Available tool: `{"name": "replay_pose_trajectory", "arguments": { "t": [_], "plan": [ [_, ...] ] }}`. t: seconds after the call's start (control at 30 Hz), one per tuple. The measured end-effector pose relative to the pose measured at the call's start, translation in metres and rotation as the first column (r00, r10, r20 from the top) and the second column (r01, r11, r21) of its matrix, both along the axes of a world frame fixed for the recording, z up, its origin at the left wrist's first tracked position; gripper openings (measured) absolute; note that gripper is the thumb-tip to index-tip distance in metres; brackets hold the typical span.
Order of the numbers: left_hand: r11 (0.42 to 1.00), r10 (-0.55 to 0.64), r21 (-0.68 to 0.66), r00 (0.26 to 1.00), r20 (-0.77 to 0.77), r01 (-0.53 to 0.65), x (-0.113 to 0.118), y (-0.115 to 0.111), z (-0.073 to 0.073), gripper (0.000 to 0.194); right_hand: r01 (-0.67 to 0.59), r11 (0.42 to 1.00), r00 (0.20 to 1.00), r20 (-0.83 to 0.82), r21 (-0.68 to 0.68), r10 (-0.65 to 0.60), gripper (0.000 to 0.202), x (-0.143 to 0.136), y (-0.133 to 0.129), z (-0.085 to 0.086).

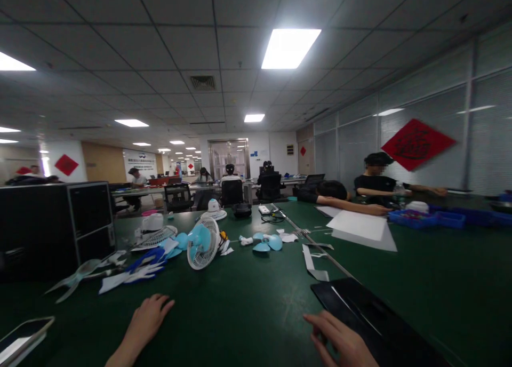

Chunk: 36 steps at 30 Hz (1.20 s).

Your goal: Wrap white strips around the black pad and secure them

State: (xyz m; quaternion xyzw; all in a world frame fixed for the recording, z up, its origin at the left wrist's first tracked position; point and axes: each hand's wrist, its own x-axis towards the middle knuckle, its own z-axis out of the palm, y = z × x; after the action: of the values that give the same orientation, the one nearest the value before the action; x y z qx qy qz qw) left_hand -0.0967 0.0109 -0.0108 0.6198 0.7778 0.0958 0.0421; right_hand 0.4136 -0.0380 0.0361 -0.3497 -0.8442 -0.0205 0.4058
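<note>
Fingers [322, 323] curl loosely apart, left hand [146, 318] over table [240, 297], right hand [344, 340] near panel [386, 329].

Office was pretty big and open, with a grey tiled ceiling [248, 4], bright light panels [291, 49] and a square vent [203, 83]. Glass partition [424, 97] with blinds [490, 148] ran down the right, red diamond decoration [418, 144] on it. Black office chair [178, 197] sat further back, metal-framed doorway [229, 153] behind, and the tabletop [248, 308] was dark green.

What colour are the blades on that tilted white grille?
The fan blades are light blue, clearest in the head view.
</note>
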Motion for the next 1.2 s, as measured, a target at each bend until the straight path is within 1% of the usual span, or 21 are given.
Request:
{"name": "replay_pose_trajectory", "arguments": {
  "t": [0.13, 0.27, 0.37, 0.47, 0.57, 0.63, 0.77, 0.93, 1.03, 1.2],
  "plan": [
    [1.000, 0.008, -0.001, 1.000, 0.019, -0.008, -0.002, -0.001, -0.001, 0.059, 0.063, 0.992, 0.997, -0.032, -0.110, -0.067, 0.026, 0.007, 0.015, 0.010],
    [1.000, 0.014, 0.012, 0.999, 0.036, -0.015, -0.002, -0.001, -0.001, 0.057, 0.147, 0.974, 0.985, -0.063, -0.175, -0.160, 0.030, 0.023, 0.032, 0.011],
    [1.000, 0.015, 0.016, 1.000, 0.019, -0.015, -0.003, 0.000, -0.002, 0.057, 0.237, 0.952, 0.963, -0.085, -0.192, -0.257, 0.033, 0.043, 0.050, 0.006],
    [1.000, 0.015, 0.016, 1.000, 0.009, -0.016, -0.004, 0.002, -0.004, 0.057, 0.344, 0.918, 0.925, -0.096, -0.199, -0.367, 0.035, 0.065, 0.066, 0.001],
    [0.999, 0.022, 0.043, 1.000, 0.003, -0.022, -0.003, 0.002, -0.005, 0.056, 0.436, 0.885, 0.881, -0.125, -0.164, -0.457, 0.039, 0.081, 0.078, -0.003],
    [0.998, 0.022, 0.066, 1.000, 0.007, -0.022, -0.001, 0.002, -0.005, 0.054, 0.475, 0.871, 0.860, -0.145, -0.124, -0.490, 0.042, 0.087, 0.084, -0.006],
    [0.994, 0.014, 0.110, 1.000, -0.007, -0.013, 0.000, 0.001, -0.005, 0.052, 0.512, 0.858, 0.844, -0.166, -0.036, -0.511, 0.045, 0.091, 0.091, -0.014],
    [0.992, 0.016, 0.122, 1.000, -0.003, -0.015, -0.003, 0.004, -0.007, 0.050, 0.499, 0.864, 0.861, -0.151, 0.071, -0.485, 0.041, 0.095, 0.097, -0.020],
    [0.992, 0.019, 0.125, 1.000, 0.000, -0.019, -0.003, 0.004, -0.006, 0.049, 0.496, 0.860, 0.866, -0.148, 0.121, -0.478, 0.040, 0.096, 0.098, -0.021],
    [0.993, 0.021, 0.119, 1.000, 0.004, -0.021, 0.001, 0.001, -0.002, 0.050, 0.483, 0.861, 0.875, -0.128, 0.160, -0.467, 0.038, 0.092, 0.096, -0.017]
  ]
}}
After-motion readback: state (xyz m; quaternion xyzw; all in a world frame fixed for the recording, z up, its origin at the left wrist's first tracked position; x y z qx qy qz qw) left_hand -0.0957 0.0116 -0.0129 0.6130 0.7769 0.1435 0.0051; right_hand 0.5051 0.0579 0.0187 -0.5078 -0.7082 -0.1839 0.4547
